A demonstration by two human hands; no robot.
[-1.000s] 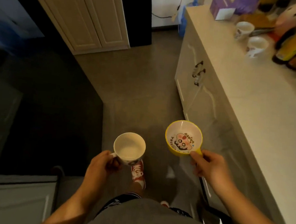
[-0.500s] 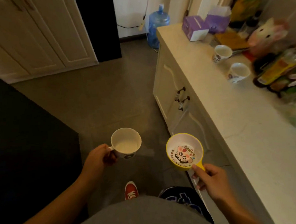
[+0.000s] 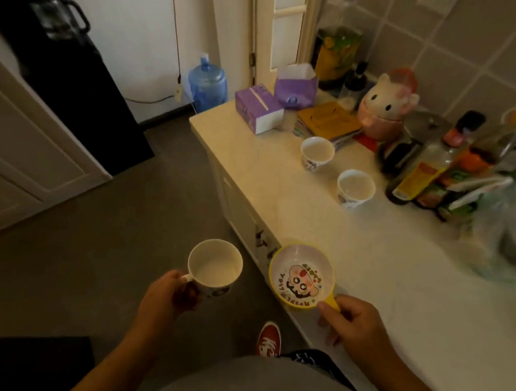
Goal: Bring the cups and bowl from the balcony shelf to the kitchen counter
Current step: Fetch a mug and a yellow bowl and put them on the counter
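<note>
While the left hand (image 3: 166,298) grips the cup (image 3: 214,265), the right hand (image 3: 354,325) pinches the bowl (image 3: 301,276) ahead.

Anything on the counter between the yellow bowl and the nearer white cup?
Nothing: in the head view only bare counter runs from the yellow bowl, held in the right hand, to the nearer white cup.

Left hand (image 3: 166,298) curled on cup (image 3: 214,265); right hand (image 3: 354,325), apparently thumb-pinched, on bowl (image 3: 301,276) handle.

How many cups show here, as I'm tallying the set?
3: one cup gripped by the left hand; a far cup and a near cup on the counter. More may be hidden.
</note>
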